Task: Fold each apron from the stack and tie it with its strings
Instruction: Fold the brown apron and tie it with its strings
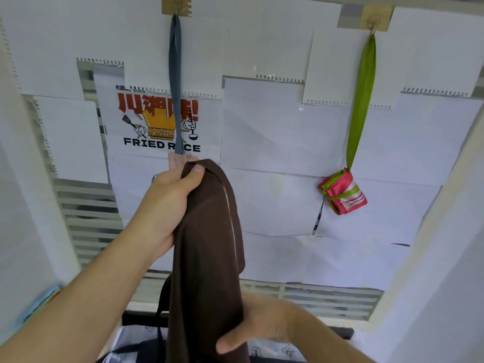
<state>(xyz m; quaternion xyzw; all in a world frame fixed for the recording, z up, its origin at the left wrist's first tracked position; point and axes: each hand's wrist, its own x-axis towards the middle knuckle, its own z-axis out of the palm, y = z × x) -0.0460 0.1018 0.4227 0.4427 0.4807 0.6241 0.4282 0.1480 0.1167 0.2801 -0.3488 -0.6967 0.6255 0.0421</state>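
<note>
A dark brown apron (207, 244) hangs lengthwise in front of me, folded into a long narrow strip. My left hand (170, 197) grips its top edge, thumb over the fold. Lower down, my right hand (262, 326) holds the strip from the right side, thumb across the front of the cloth. A dark strap (163, 297) of the apron dangles at the lower left. Behind my left hand a pinkish folded cloth (178, 161) hangs from a grey-blue strap (175, 82) on a wall hook.
A folded pink apron bundle (343, 192), tied with green string, hangs by a green strap (362, 95) from a second hook (373, 20) at the right. The wall is covered with white paper sheets and a "FRIED RICE" poster (159, 121). Patterned fabric (138, 344) lies below.
</note>
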